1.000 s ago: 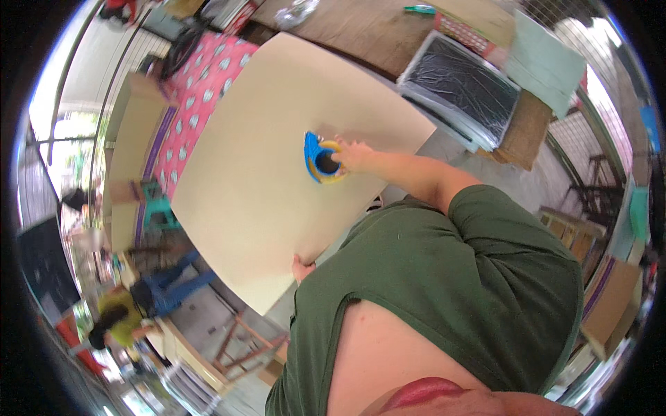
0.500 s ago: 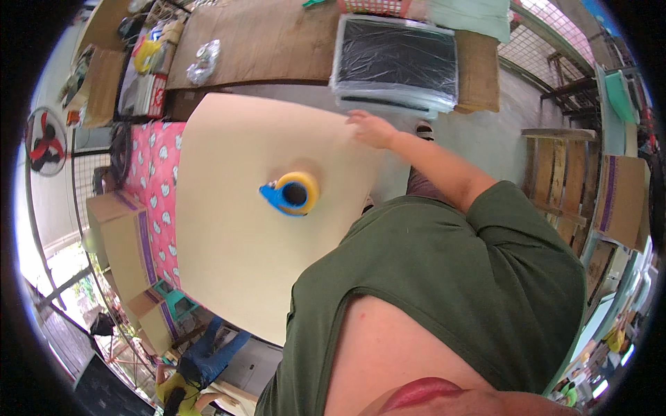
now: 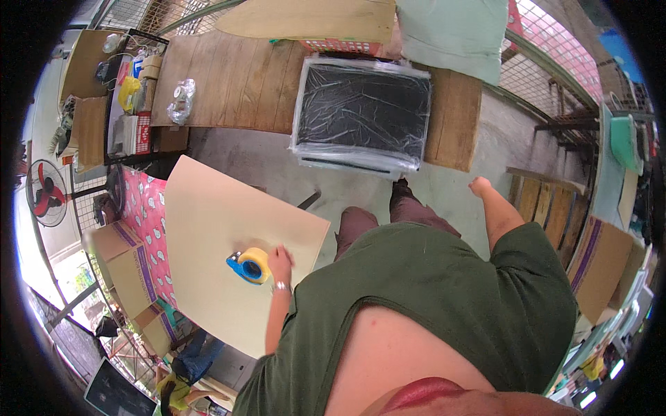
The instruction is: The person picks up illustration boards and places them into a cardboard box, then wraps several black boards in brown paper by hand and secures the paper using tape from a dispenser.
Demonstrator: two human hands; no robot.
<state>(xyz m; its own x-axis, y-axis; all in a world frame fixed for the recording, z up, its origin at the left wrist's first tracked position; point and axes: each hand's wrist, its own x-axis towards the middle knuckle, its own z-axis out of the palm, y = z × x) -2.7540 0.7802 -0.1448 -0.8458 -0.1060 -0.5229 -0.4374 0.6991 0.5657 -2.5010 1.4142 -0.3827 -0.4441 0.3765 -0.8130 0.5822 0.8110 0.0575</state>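
Observation:
My left hand [image 3: 280, 263], with a bracelet at its wrist, is over the pale cream tabletop [image 3: 208, 215]. Right beside it lies a blue tape dispenser [image 3: 237, 267] with a roll of yellowish tape [image 3: 258, 256]. The hand is slightly blurred, and I cannot tell whether its fingers touch the roll. Out to the right, over the grey floor, hangs my right hand [image 3: 479, 185], its fingers curled in with nothing visible in them. Ahead of me a flat black panel wrapped in clear plastic film [image 3: 364, 104] lies on a wooden table [image 3: 236, 83].
Crumpled plastic with a small roll [image 3: 182, 102] sits on the wooden table. A wooden pallet-like rack [image 3: 548, 201] and a cardboard box [image 3: 600, 267] stand at right. Left are a fan [image 3: 47, 193], cartons [image 3: 128, 267] and another person [image 3: 182, 392] in yellow.
My body has turned toward the wrapped panel. My right hand has left the cream tabletop's far edge and swung out right. My left hand has come into view beside the tape dispenser.

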